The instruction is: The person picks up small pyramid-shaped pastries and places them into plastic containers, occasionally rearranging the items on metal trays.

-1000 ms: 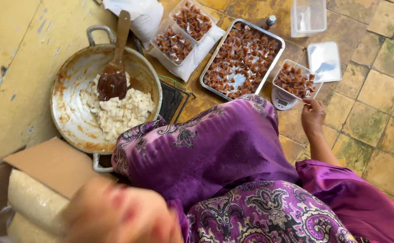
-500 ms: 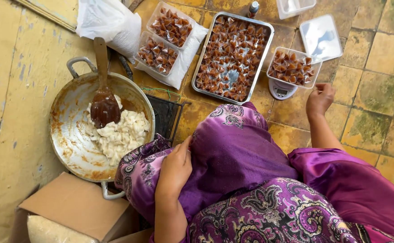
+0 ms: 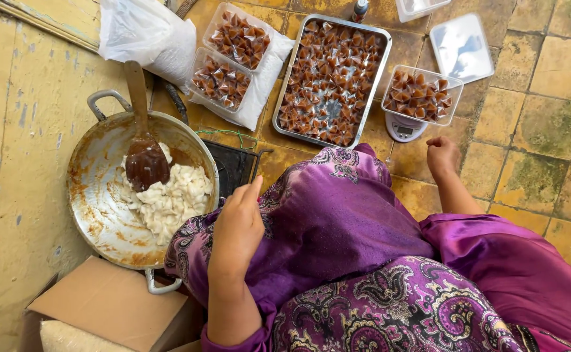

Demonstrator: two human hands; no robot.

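Resting left hand (image 3: pixel 236 228) open and empty on purple knee beside pan (image 3: pixel 96 195) | right hand (image 3: pixel 442 155) curling loosely, holding nothing, near scale (image 3: pixel 404 128) | steadying tub (image 3: pixel 420 95) is mattering.

Edges and cloth are eating the view
Cardboard box (image 3: pixel 112 306) runs off the bottom edge, clear tub (image 3: pixel 422 6) is sliced by the top edge, and the scale (image 3: pixel 406 128) hides under its container (image 3: pixel 421 95).
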